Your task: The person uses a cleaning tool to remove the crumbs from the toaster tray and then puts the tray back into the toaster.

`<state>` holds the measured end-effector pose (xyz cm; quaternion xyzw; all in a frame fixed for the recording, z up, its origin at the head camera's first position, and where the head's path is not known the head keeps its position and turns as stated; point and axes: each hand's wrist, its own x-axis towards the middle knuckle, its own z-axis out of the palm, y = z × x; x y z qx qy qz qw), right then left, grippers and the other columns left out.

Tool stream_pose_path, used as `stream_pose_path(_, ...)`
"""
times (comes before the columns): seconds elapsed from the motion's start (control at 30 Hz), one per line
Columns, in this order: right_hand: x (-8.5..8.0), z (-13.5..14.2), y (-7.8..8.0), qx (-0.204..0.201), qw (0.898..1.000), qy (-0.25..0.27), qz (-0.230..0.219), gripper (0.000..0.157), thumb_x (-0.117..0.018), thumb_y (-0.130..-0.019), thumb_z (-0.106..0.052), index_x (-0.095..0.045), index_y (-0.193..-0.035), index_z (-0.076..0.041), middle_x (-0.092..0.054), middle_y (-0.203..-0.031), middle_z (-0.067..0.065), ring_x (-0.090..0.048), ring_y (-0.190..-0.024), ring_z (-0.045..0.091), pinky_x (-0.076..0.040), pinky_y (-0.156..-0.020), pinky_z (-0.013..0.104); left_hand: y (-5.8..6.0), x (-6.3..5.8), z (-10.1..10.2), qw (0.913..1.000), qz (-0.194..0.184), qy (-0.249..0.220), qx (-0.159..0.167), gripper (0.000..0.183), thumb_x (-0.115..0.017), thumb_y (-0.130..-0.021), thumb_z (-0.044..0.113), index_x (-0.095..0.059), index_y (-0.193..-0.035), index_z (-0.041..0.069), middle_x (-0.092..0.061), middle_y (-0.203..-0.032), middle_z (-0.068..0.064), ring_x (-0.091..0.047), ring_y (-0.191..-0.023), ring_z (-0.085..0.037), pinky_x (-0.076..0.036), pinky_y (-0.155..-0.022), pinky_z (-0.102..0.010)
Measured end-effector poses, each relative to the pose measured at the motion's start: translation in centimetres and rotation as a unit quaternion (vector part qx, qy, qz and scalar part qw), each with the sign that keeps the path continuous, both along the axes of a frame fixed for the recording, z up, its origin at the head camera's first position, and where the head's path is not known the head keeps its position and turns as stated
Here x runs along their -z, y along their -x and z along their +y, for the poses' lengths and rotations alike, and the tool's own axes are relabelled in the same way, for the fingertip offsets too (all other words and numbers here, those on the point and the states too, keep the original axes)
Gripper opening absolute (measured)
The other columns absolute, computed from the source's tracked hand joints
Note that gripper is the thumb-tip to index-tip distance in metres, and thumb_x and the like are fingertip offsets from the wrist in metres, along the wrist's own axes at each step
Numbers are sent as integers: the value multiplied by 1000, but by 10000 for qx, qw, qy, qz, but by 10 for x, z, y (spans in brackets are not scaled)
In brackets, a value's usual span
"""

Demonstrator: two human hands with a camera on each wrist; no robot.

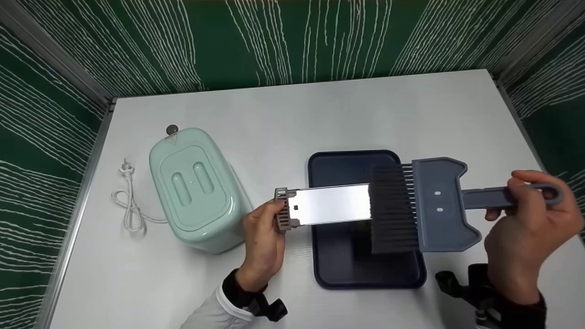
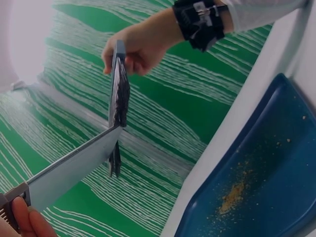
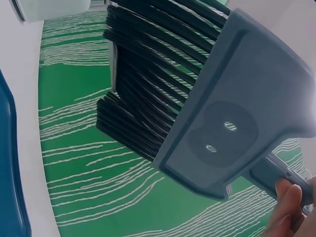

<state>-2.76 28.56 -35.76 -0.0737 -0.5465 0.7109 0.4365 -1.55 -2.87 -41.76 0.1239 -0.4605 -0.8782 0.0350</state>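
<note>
My left hand (image 1: pixel 265 242) pinches the slotted grey end of a flat metal crumb tray (image 1: pixel 331 204), held out level to the right in the head view. In my right hand (image 1: pixel 530 224) is the handle of a wide grey-blue brush (image 1: pixel 441 205) with long dark bristles (image 3: pixel 148 74). Those bristles lap over the crumb tray's far end, hiding it from above; the left wrist view has them bent against that end. Below both is a dark blue serving tray (image 1: pixel 327 265), with tan crumbs (image 2: pixel 232 197) scattered on its surface.
A mint-green toaster (image 1: pixel 196 192) with a closed lid stands to the left on the white table (image 1: pixel 274 123). Its white cord and plug (image 1: pixel 130 201) lie coiled beside it. Green walls with white streaks (image 1: pixel 292 41) rise along the table's edges.
</note>
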Motion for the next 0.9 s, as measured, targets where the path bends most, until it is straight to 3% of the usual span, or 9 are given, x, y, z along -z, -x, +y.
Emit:
stream_pose_path(0.47, -1, 6, -2, -260, 9995, 152, 98, 13, -51, -94, 19, -63, -91, 23, -55, -62, 14, -51, -40, 13, -36, -39, 15, 0, 0, 0, 10000, -29, 11, -70, 26, -54, -95, -1, -74, -101, -16, -73, -97, -19, -65, -78, -18, -53, -64, -26)
stream_pose_path(0.67, -4, 7, -5, -270, 9993, 260, 24, 14, -51, -94, 17, -64, -91, 19, -55, -61, 14, -48, -36, 13, -37, -38, 13, 0, -1, -1, 9999, -68, 78, -20, 28, -53, -97, 1, -74, -105, -16, -74, -102, -20, -68, -84, -19, -55, -68, -26)
stream_pose_path(0.9, -5, 11, -6, -368, 9985, 384, 137, 12, -53, -94, 15, -61, -92, 24, -53, -61, 16, -46, -35, 15, -35, -37, 15, 0, -2, -2, 9998, -56, 169, 22, 31, -52, -98, 4, -72, -107, -18, -74, -105, -21, -67, -84, -18, -55, -68, -26)
